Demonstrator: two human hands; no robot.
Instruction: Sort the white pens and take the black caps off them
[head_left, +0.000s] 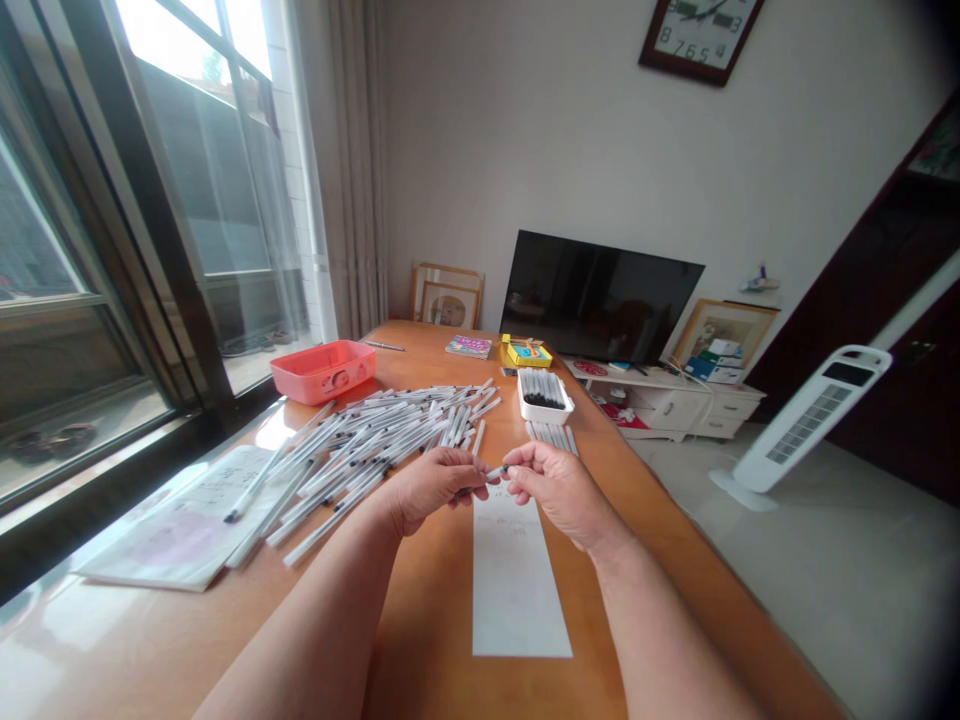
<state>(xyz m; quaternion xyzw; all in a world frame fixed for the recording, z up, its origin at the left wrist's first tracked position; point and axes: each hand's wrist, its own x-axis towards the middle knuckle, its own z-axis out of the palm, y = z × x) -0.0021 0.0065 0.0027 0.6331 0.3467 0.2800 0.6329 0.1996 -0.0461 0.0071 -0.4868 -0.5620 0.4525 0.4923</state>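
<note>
I'm gripping slim whitish plastic pen in left hand, pinching its black end with right hand; best keeping both aligned.

Held pen: whitish barrel, black end. Loose pens: translucent grey-white barrels, black tips. Tub: white. Tub's pens: grey-white, black ends. Bin: coral red; one side bears a printed motif. Paper strip: white, faint writing. Booklet: white, shows a pale lilac patch. Carton: yellow, orange and blue details. Surface: orange-brown. Clock: dark brown frame, white face, black numerals.
</note>
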